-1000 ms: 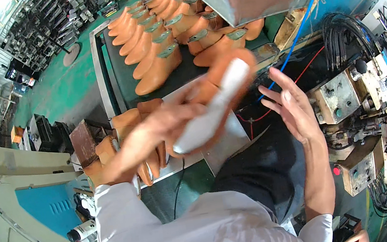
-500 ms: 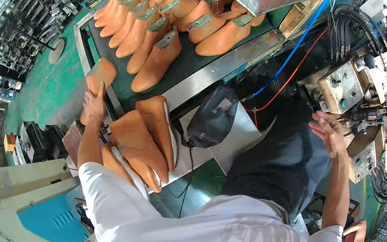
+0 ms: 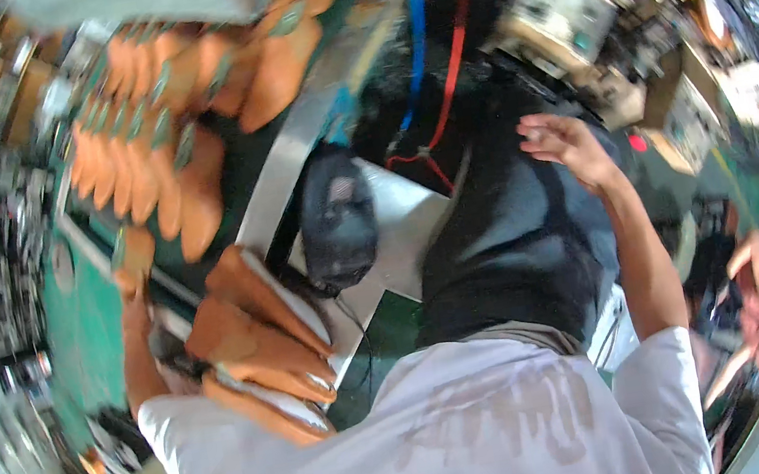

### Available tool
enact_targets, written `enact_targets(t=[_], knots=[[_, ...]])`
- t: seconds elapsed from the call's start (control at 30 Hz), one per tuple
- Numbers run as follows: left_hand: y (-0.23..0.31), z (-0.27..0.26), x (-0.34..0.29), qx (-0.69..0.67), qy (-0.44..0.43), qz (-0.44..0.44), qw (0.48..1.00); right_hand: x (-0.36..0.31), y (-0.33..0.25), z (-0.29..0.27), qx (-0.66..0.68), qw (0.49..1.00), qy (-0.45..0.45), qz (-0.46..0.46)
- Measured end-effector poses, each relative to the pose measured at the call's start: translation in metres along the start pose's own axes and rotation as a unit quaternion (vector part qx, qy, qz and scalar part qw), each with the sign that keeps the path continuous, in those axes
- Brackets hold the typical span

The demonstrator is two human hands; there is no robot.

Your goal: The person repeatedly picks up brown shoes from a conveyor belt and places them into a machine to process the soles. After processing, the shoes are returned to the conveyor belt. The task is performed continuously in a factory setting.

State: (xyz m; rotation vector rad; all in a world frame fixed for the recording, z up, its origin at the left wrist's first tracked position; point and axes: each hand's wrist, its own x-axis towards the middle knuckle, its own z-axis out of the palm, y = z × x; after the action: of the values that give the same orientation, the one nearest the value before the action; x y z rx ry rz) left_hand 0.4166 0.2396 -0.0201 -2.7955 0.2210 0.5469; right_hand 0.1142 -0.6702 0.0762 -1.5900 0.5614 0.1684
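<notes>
My left hand (image 3: 132, 288) reaches out at the left and grips an orange shoe last (image 3: 134, 254), which stands up above the fingers. The last is smeared by motion. Beside my left forearm, several tan leather boot uppers (image 3: 252, 341) with pale linings lie in a group. My right hand (image 3: 569, 147) hovers over my dark trousers near a grey machine box (image 3: 560, 13). Its fingers are loosely bent and apart, and nothing shows in them. Rows of orange shoe lasts with green tops (image 3: 198, 186) stand on the dark, metal-edged table beyond.
A black mesh-covered object (image 3: 337, 219) sits on a metal plate (image 3: 408, 198) in front of me. A blue hose (image 3: 417, 33) and a red hose (image 3: 457, 36) hang beyond it. A metal hood (image 3: 153, 0) overhangs the lasts. Another person (image 3: 756, 296) is at the lower right.
My view has swung to the right, so the table and lasts sit farther left in the picture. The left hand still holds the last. The right hand's fingers have bent a little.
</notes>
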Motion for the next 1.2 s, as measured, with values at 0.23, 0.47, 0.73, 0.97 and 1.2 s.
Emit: enact_targets(t=[0.23,0.47,0.73,0.97,1.2], knots=[[0.246,-0.153,0.089,-0.019,-0.026,0.187,0.982,-0.088,0.074,-0.062,-0.120,0.974,0.185,-0.060],[0.613,-0.286,-0.052,-0.009,-0.040,0.567,0.823,-0.206,0.190,-0.070,0.027,0.886,0.463,0.018],[0.900,-0.246,-0.306,-0.102,-0.093,0.873,0.467,-0.449,0.371,0.041,-0.036,0.610,0.713,0.343],[0.944,-0.117,-0.339,-0.040,-0.218,0.886,0.407,-0.493,0.444,0.315,0.039,0.456,0.569,0.683],[0.945,-0.118,-0.330,-0.078,-0.193,0.881,0.425,-0.434,0.446,0.299,0.149,0.494,0.294,0.805]])
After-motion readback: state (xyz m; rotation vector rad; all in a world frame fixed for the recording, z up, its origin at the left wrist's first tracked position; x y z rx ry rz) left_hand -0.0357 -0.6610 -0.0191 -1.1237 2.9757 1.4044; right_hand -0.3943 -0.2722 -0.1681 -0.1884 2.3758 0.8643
